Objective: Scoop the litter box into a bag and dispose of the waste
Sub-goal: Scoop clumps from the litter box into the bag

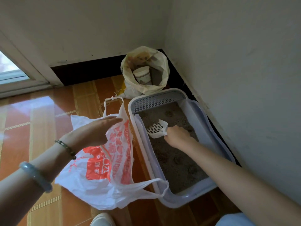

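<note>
A pale lavender litter box (210,126) lies on the floor along the right wall, filled with grey litter (175,162). My right hand (178,136) is inside it, gripping the handle of a white slotted scoop (157,128) that sits above the litter. A white plastic bag with red print (104,162) stands crumpled on the floor left of the box. My left hand (96,131) holds the bag's upper edge with straight fingers spread across the top. One bag handle drapes over the box's near corner.
A yellowish sack (160,75) with a white cup inside stands in the corner behind the box. White walls close in at the right and back. A door frame (24,75) is at far left. Glossy orange floor tiles (32,119) spread to the left. A shoe tip (101,220) shows at the bottom.
</note>
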